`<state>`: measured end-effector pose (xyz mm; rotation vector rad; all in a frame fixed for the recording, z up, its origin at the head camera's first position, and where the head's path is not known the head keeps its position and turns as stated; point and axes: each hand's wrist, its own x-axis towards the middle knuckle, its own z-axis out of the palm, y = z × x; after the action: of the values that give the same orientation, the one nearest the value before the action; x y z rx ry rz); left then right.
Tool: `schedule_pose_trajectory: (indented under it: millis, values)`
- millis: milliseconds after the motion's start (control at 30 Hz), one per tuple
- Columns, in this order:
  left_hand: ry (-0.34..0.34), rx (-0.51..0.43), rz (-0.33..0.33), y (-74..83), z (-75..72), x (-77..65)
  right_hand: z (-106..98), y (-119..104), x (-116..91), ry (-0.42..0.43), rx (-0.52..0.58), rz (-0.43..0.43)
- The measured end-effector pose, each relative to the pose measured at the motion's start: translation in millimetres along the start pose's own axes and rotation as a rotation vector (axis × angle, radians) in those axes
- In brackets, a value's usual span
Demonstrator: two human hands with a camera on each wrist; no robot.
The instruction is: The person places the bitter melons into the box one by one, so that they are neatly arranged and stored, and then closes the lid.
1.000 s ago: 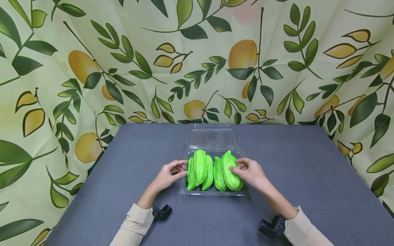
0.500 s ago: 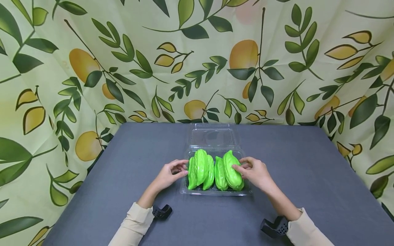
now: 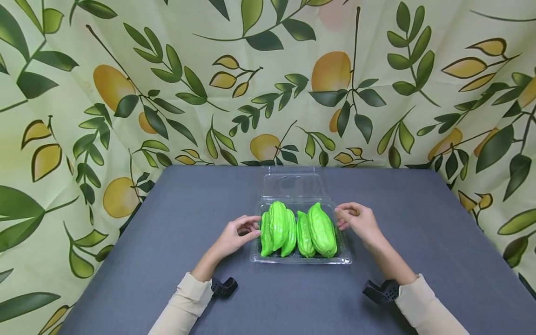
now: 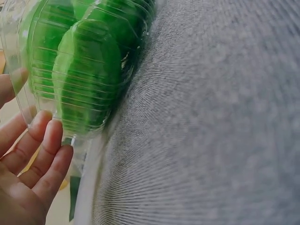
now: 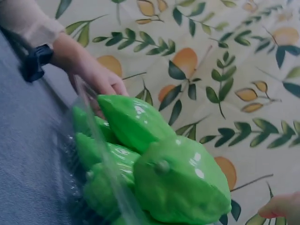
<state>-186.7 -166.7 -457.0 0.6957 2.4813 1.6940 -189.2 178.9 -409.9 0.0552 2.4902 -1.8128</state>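
Observation:
A clear plastic clamshell box (image 3: 301, 261) stands on the table with its lid (image 3: 293, 185) folded back. Several glossy, ridged green pod-shaped fruits lie side by side in it; a large one (image 3: 321, 230) rests on top at the right, another (image 3: 278, 225) at the left. My left hand (image 3: 234, 235) holds the box's left rim, thumb over the edge and fingertips (image 4: 55, 126) against the outside wall. My right hand (image 3: 361, 223) is beside the right rim, fingers loosely bent, apart from the fruits. In the right wrist view only one fingertip (image 5: 276, 205) of it shows.
A grey cloth-covered table (image 3: 201, 195) extends around the box. Behind and at both sides hangs a leaf-and-fruit patterned curtain (image 3: 268, 70). Black wrist cameras sit on the left wrist (image 3: 224, 287) and right wrist (image 3: 381, 291).
My right hand has let go of the large green fruit at the right and moved right and slightly away from me. The box and my left hand have shifted slightly right.

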Motion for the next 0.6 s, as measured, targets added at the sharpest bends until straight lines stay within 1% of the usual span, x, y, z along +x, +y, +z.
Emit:
schedule_pose_trajectory:
  millis: [67,200,333,400,500,600]
  values:
    - [0.001,0.005,0.019,0.6,0.2,0.6,-3,3,6,-0.015,0.048,0.035]
    - [0.009,0.021,0.049,0.7,-1.3,0.7,-9,6,16,-0.039,0.050,0.105]
    - [0.016,0.050,0.045,-0.3,-4.8,1.3,-12,8,24,-0.084,0.053,0.155]
    - [0.030,0.064,0.034,0.5,-8.2,2.6,-13,9,28,-0.113,0.081,0.173]
    - [0.074,0.076,0.006,1.7,-14.0,7.0,-15,8,35,-0.150,0.145,0.204]
    - [0.119,0.072,-0.046,2.2,-19.6,13.9,-17,8,41,-0.163,0.201,0.236]
